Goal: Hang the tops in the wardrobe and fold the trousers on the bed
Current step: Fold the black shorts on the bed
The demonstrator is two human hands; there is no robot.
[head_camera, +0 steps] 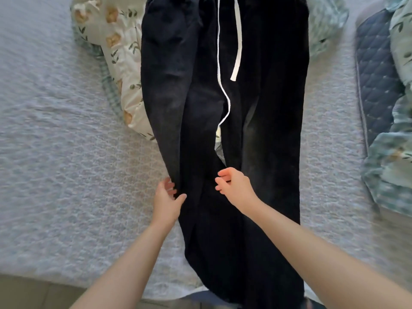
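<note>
Fingers (167, 182) of the left hand (167, 201) curl at the outer edge of one trouser leg, with the thumb laid across the dark cloth, so this hand appears to pinch that edge. The right hand (236, 187) hangs just above the gap between the two legs. Its fingers are loosely curled and no cloth shows between them, so it seems to hold nothing.

One pair of black trousers (267, 108) lies flat and lengthwise down the middle of the bed (66, 152). The waist points to the far edge and the hems reach the near edge. One white drawstring (237, 41) trails down the front, with both of its ends showing.

The fabric looks soft, limp and fairly thick. It would likely drape and sag rather than hold a shape, and it seems neither slippery nor fragile. A good hold would likely be the outer seam of one leg, carried over onto the other leg, then the hems lifted toward the waist.

One cream floral cloth (120, 41) lies partly under the trousers toward the far left. One quilted navy pad (376, 74) and green patterned cloth (392, 163) sit along the right edge.
</note>
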